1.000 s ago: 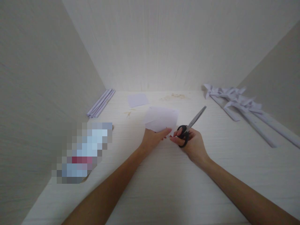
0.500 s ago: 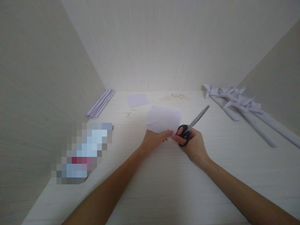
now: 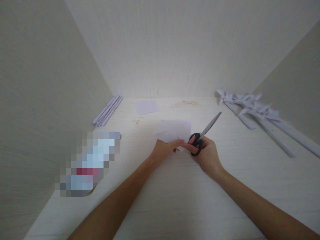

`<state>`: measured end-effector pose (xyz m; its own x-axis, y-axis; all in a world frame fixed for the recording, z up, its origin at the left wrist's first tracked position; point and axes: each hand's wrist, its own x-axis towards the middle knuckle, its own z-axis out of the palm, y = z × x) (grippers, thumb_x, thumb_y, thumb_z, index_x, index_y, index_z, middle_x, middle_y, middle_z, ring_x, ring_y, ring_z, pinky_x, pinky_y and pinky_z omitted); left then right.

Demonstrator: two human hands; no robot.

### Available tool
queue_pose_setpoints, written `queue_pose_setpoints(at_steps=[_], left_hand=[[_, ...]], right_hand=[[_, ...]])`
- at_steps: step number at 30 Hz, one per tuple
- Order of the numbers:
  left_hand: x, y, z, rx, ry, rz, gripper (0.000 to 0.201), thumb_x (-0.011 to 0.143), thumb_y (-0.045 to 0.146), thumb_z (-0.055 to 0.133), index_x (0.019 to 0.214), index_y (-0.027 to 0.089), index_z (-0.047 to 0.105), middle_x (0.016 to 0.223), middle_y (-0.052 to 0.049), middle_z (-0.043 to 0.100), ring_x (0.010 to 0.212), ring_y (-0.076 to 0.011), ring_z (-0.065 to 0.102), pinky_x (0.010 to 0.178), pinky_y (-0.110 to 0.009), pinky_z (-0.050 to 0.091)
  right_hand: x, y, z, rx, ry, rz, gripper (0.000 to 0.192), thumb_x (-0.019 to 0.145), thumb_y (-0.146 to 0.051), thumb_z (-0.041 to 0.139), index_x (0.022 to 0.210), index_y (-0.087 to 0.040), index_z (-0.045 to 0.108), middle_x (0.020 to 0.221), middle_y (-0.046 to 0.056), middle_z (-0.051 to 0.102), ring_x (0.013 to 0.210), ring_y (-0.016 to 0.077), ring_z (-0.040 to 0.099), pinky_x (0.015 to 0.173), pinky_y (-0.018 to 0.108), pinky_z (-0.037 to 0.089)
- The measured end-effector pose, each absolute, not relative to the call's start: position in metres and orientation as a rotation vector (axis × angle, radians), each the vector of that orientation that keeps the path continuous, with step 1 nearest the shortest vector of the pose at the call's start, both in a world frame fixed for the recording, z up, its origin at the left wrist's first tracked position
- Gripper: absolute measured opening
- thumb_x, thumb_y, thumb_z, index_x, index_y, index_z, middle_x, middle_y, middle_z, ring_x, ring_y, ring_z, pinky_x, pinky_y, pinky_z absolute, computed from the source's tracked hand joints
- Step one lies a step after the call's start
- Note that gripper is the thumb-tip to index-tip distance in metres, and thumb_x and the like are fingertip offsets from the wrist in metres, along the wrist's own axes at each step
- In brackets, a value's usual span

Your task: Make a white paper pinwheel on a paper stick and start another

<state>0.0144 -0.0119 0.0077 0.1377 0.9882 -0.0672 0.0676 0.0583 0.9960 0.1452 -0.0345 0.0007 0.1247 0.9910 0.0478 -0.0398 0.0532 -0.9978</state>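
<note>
Left of the sheet (image 3: 172, 130) lie folded strips (image 3: 107, 110); a small square (image 3: 147, 107) lies beyond it. The left hand (image 3: 163, 150) pinches the sheet's near edge; just right of the sheet, the right hand (image 3: 203, 154) grips closed scissors (image 3: 203, 133), blades pointing away; farther right lie paper bows (image 3: 252, 106).

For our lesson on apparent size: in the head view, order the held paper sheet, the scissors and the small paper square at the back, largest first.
1. Held paper sheet
2. Scissors
3. Small paper square, though it lies farther from the camera, so it may only look smaller.
</note>
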Motion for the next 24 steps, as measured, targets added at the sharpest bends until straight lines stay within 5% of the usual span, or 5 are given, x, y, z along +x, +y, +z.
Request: queue_pose_setpoints(at_steps=[15,24], left_hand=[[0.016,-0.013,0.003,1.384,1.214,0.98,0.022,0.064,0.031,0.057,0.049,0.016,0.049,0.045,0.004,0.049,0.041,-0.0076,0.047,0.044,-0.02,0.039],[0.007,0.002,-0.001,1.224,1.187,1.345,0.016,0.066,0.027,0.053,0.056,0.015,0.053,0.056,0.001,0.055,0.054,-0.0096,0.053,0.043,-0.018,0.042]], right_hand=[[0.149,-0.034,-0.002,-1.219,-1.089,1.084,0.026,0.049,-0.021,0.075,0.057,-0.016,0.05,0.046,-0.008,0.044,0.04,0.0035,0.033,0.036,0.017,0.023],[0.155,-0.031,0.006,-1.261,-1.134,1.347,0.027,0.063,-0.038,0.064,0.07,-0.014,0.052,0.063,0.0,0.058,0.044,0.005,0.044,0.038,0.016,0.035]])
